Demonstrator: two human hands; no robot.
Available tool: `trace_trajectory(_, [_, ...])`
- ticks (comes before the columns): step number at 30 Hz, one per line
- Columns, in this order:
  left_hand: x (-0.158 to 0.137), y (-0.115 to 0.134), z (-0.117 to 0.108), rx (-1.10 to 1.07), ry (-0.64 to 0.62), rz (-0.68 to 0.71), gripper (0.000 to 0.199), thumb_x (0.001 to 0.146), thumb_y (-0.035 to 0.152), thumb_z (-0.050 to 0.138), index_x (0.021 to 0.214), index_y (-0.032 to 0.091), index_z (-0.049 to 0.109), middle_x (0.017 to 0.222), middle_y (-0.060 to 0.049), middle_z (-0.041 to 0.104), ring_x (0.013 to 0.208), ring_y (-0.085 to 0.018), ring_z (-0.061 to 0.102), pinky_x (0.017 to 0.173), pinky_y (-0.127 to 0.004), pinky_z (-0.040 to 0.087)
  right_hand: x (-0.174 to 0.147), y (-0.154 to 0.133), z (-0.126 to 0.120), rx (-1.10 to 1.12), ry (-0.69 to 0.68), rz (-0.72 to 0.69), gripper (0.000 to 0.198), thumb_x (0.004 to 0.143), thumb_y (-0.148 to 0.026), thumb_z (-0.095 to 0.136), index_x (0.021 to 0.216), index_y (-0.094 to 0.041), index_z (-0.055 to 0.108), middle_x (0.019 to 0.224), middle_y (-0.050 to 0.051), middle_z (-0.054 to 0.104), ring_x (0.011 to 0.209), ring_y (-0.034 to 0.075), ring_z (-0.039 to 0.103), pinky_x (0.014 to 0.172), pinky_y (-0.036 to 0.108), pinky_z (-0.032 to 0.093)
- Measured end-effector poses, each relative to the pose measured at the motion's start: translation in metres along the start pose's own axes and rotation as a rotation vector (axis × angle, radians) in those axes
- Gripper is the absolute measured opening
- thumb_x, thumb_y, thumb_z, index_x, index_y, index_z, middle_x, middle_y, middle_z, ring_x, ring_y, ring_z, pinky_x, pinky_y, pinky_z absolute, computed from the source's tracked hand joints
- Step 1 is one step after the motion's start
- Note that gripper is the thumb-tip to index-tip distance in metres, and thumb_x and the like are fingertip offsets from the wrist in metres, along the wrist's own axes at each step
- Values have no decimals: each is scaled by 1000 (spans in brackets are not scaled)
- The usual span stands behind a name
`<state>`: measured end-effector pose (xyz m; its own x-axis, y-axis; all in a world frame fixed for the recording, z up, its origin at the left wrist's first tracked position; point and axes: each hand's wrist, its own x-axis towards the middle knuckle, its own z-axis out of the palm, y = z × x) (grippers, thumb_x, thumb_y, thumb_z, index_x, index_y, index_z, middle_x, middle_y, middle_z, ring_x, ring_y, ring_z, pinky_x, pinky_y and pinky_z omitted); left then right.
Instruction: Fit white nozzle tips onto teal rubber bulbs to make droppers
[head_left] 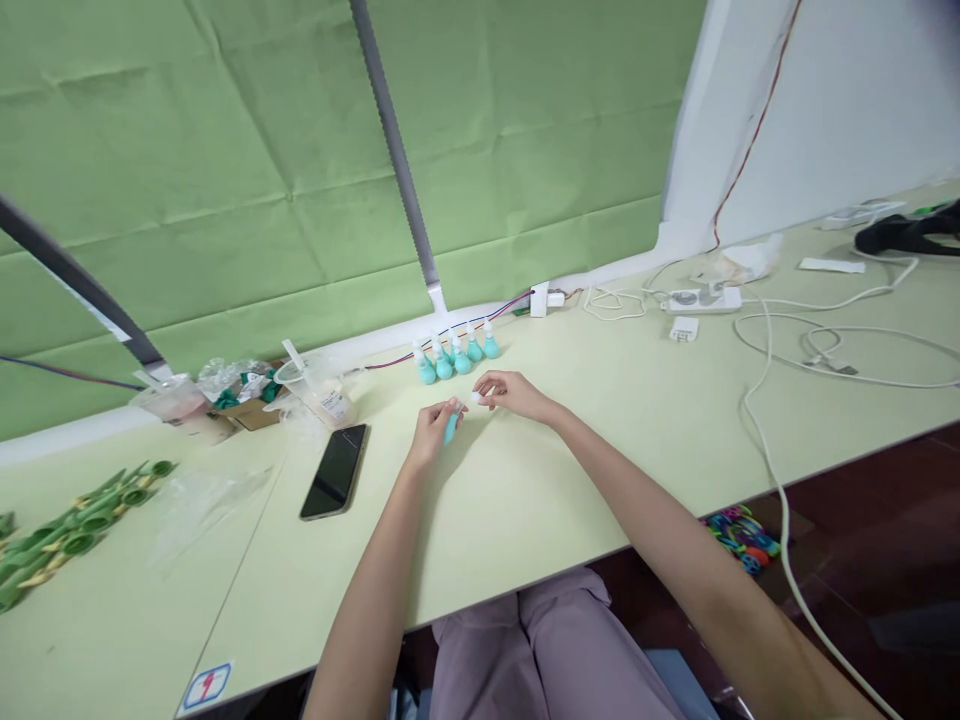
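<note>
My left hand is closed around a small turquoise bottle, which shows below the thumb and is partly hidden by the fingers. Just to its right, my right hand pinches a small white cap between thumb and fingertips. A slight gap seems to lie between the cap and the bottle. Behind both hands stand several turquoise bottles with white pointed tops, upright and grouped close together.
Left of my hands lie a black phone, a plastic cup with a straw, a small cardboard box and green parts. White cables and a power strip spread over the right side. A green cloth hangs behind.
</note>
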<state>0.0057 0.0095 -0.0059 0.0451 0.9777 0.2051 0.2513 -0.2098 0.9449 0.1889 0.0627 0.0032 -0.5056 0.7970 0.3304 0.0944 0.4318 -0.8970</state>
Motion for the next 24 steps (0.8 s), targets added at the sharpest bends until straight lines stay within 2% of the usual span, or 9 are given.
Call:
trace_trajectory(6, [0,1,1,-15,-53,-4,53,72,59,50,85,11,67,59,-1,53,53,-9,42,51,-23,31,0,-2,1,-84,45,-74,19,75,-31,59,89,-20,67,83,1,67,58,9,56,58,23,47])
trace_trajectory(8, [1,1,2,41,-70,28,49,71,57,52,86,12,67,61,-1,55,55,-10,43,54,-22,32,0,-1,0,-94,56,-84,21,75,-32,59,90,-21,68,85,1,68,58,10,56,59,23,47])
trace_trajectory(11, [1,0,2,169,-71,82,40,69,52,58,78,13,67,64,0,57,60,-11,46,59,-22,34,1,1,1,-108,51,-91,22,76,-32,59,91,-22,69,87,2,69,59,10,57,60,23,47])
trace_trajectory(14, [0,0,2,272,-73,140,38,73,50,54,71,14,66,67,-1,59,63,-12,48,62,-23,36,2,3,1,-142,49,-92,21,75,-31,59,90,-23,70,86,2,69,59,11,57,60,24,46])
trace_trajectory(20, [-5,6,0,439,-125,185,37,77,48,49,73,15,65,63,0,59,57,-12,46,58,-23,34,3,8,-2,-210,13,-144,15,71,-23,62,82,-20,72,77,2,70,64,13,58,61,23,43])
trace_trajectory(24, [-8,8,-2,546,-160,202,33,75,44,50,77,15,66,62,1,57,57,-12,45,58,-23,33,2,9,-1,-184,-51,-111,12,68,-20,63,75,-16,72,67,2,68,58,12,56,56,22,41])
